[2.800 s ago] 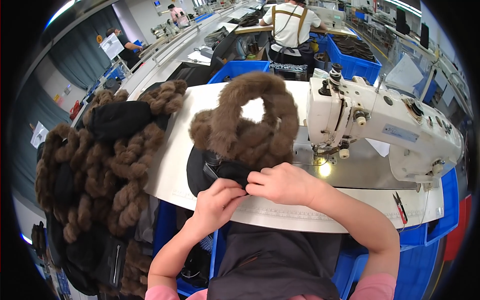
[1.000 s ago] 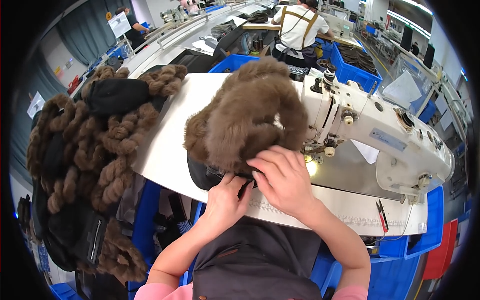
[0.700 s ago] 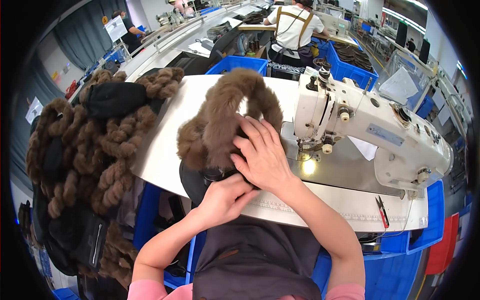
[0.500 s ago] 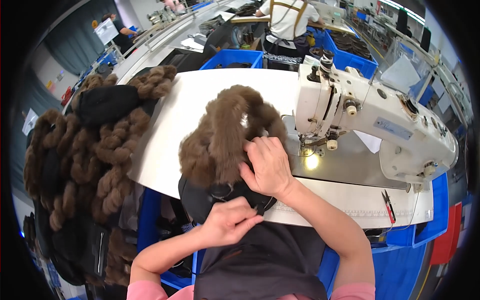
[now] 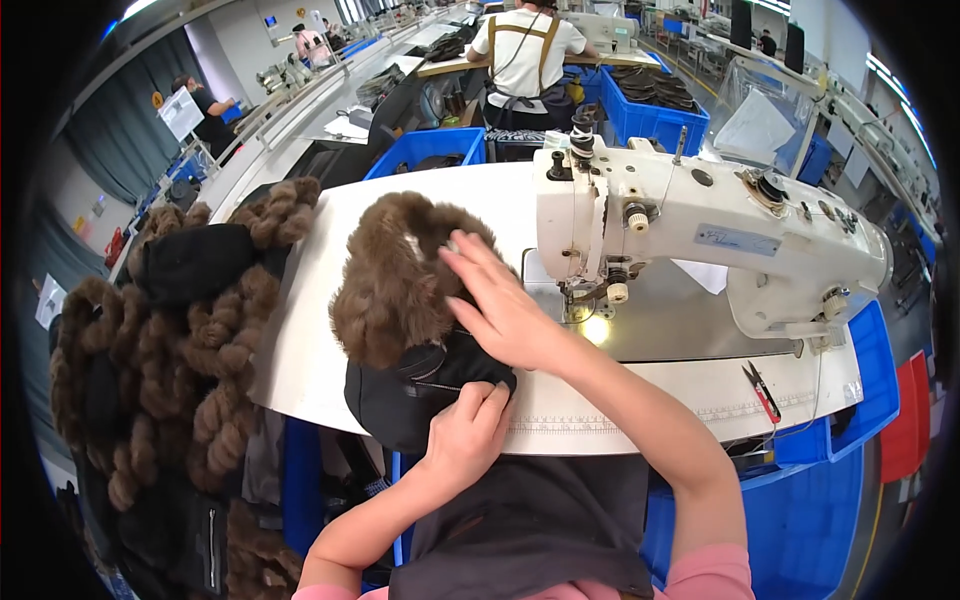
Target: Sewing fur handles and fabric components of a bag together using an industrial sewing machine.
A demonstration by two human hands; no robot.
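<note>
A black fabric bag point(image 5: 388, 408) with a zipper lies at the front edge of the white sewing table, in front of me. Its thick brown fur strap point(image 5: 385, 290) loops up and over toward the back of the table. My left hand point(image 5: 468, 428) is closed on the bag's right side, just by the zipper's end; the pinched edge is mostly hidden under the fingers. With fingers stretched out, my right hand point(image 5: 508, 318) rests against the right side of the fur and black fabric. The sewing machine point(image 5: 700, 230) stands right of the bag, its needle area beyond my right hand.
Red-handled thread snips point(image 5: 763, 392) lie near the table's front right edge. More fur-strapped black bags point(image 5: 170, 330) are heaped at the left. Blue bins point(image 5: 425, 155) stand behind and below the table point(image 5: 300, 340). A person in a white shirt point(image 5: 525, 55) sits farther back.
The bag has turned slightly and its fur has shifted. My right hand has opened from a curled grip into stretched fingers. My left hand has risen along the bag's right side. The view has shifted too.
</note>
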